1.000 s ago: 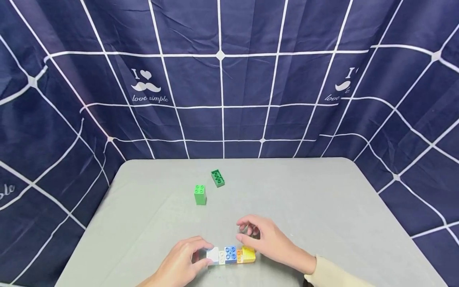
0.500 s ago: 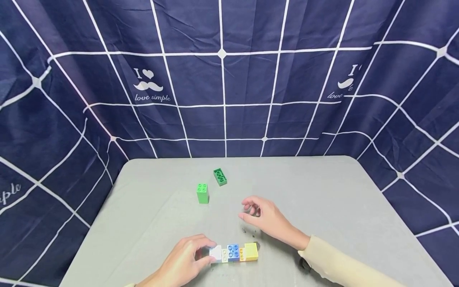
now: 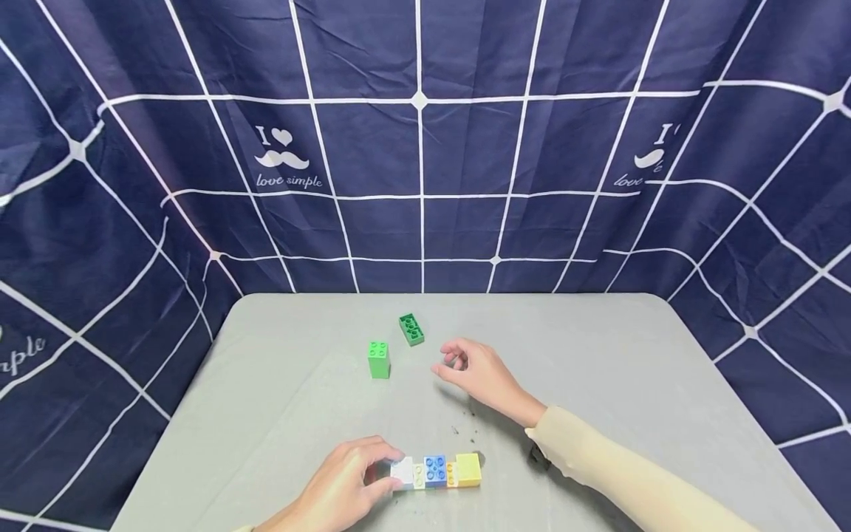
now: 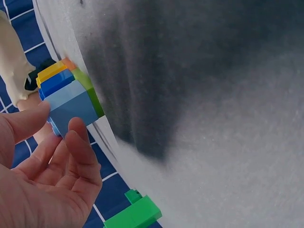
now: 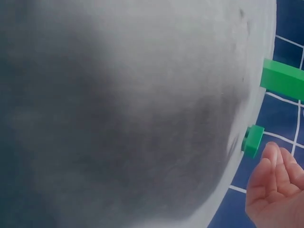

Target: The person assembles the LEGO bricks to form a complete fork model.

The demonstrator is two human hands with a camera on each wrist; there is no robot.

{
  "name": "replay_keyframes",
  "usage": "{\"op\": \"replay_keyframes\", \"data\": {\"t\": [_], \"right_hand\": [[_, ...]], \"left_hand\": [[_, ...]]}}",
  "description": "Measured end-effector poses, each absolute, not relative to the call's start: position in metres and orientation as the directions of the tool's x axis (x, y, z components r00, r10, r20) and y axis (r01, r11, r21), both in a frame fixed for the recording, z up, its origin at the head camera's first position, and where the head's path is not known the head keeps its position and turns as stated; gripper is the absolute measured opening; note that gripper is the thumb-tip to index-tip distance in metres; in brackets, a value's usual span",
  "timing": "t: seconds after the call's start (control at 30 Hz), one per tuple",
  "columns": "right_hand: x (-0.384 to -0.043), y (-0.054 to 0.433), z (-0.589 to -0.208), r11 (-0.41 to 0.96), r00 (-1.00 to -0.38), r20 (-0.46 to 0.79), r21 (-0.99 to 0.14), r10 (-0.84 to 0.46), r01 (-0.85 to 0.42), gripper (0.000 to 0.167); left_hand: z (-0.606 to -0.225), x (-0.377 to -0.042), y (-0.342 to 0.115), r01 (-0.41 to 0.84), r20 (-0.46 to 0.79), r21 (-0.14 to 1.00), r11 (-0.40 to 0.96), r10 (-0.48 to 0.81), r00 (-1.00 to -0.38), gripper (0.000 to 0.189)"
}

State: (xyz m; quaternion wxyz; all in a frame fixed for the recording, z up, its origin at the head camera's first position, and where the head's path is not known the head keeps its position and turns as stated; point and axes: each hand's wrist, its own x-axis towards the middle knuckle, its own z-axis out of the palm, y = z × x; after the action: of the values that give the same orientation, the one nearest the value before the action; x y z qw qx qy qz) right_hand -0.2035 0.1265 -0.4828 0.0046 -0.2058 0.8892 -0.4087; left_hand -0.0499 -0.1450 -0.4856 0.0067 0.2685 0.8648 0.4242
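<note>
My left hand (image 3: 342,480) pinches the left end of a row of toy building bricks near the table's front. That end brick (image 4: 73,114) looks light blue in the left wrist view, between thumb and fingers. Along the row stand a blue brick (image 3: 435,470) and a yellow brick (image 3: 468,471), with low orange and pale bricks between them. A green base shows under the row in the left wrist view. Holding nothing, my right hand (image 3: 484,375) hovers with loosely bent fingers, right of a low dark green brick (image 3: 412,330) lying studs down. A tall green brick (image 3: 379,360) stands upright farther left.
The grey table (image 3: 565,332) is enclosed by a dark blue curtain (image 3: 465,148) with white lines at the back and sides. Small dark specks (image 3: 473,432) lie on the tabletop between the brick row and my right arm.
My right hand has moved away from the yellow end of the row, forward toward the green bricks. My left hand keeps its hold on the row. The view has shifted slightly.
</note>
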Motion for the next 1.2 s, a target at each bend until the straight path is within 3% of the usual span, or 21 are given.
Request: {"op": "replay_keyframes", "data": {"t": [0.93, 1.2], "right_hand": [[-0.248, 0.085, -0.495, 0.676, -0.957, 0.131, -0.682, -0.260, -0.277, 0.046], [-0.256, 0.078, -0.496, 0.711, -0.956, 0.118, -0.646, -0.267, -0.278, 0.043]], "left_hand": [[-0.486, -0.049, -0.146, 0.472, 0.230, 0.728, 0.498, 0.472, -0.851, 0.022], [-0.489, -0.048, -0.146, 0.528, 0.286, 0.693, 0.491, 0.485, -0.826, 0.023]]}}
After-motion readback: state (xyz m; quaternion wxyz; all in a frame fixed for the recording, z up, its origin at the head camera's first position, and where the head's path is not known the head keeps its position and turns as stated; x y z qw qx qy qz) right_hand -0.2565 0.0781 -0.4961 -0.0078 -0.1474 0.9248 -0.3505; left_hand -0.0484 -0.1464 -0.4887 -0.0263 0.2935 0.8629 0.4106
